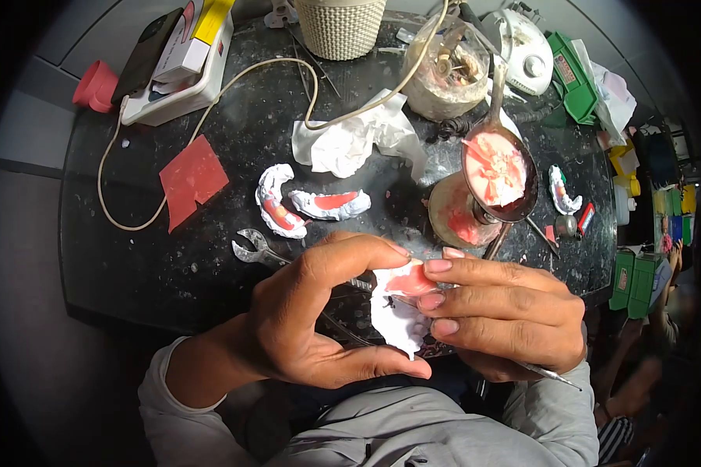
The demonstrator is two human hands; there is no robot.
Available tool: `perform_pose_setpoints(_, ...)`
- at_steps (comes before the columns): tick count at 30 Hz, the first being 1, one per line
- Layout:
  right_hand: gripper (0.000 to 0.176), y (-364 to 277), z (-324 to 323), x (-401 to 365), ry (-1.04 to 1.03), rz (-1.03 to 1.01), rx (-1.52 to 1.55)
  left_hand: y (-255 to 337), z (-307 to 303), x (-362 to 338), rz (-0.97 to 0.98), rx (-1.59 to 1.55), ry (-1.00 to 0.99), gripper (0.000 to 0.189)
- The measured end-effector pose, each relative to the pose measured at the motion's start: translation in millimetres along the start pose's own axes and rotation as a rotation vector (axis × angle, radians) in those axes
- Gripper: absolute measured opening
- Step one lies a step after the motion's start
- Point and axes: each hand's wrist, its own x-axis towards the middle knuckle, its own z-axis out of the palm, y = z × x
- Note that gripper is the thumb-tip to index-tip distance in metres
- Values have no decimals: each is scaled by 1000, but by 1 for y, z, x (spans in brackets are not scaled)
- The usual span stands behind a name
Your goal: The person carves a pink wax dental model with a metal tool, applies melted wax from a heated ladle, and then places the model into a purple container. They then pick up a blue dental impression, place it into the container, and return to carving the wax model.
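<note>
A white plaster dental cast (397,321) with pink wax (410,280) along its upper edge is held up in front of my body. My left hand (308,311) grips it between the thumb below and the index finger above. The fingers of my right hand (506,311) press on the wax side of the cast. A thin metal dental tool (553,376) pokes out from under my right palm, its other end hidden. On the table beyond lie two more plaster casts, a curved one (271,194) and a flatter one (319,204), both with pink wax.
Ahead lie a pink wax sheet (195,180), crumpled white tissue (358,140) and a wrench (251,247). To the right a ladle (497,167) of pink wax rests over a burner-like stand (456,214). A cable (241,78) crosses the table. Another person (639,373) is at far right.
</note>
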Motion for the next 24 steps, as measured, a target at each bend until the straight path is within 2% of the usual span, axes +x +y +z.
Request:
perform_pose_setpoints(10,27,5,10,-2,26,-92,-156,-2,3,-2,-50,32,-8,94)
perform_pose_setpoints(11,27,5,11,-3,25,-92,-155,-3,7,-2,-44,17,71,88)
perform_pose_setpoints(12,27,5,13,-4,41,-82,-149,-4,9,-2,-38,2,150,81)
perform_pose_setpoints(14,27,2,12,-5,54,-72,-143,-4,9,-3,-33,17,152,81)
perform_pose_setpoints(16,35,-4,6,-7,-50,72,-119,-4,10,-3,-27,32,152,81)
perform_pose_setpoints(20,38,-2,10,-8,-34,121,-101,-5,10,-5,-56,51,155,77)
perform_pose_setpoints(22,22,1,15,-5,51,49,-132,-5,10,-5,-56,59,152,77)
perform_pose_setpoints(24,22,0,14,-6,48,60,-121,-6,10,-5,-46,55,148,75)
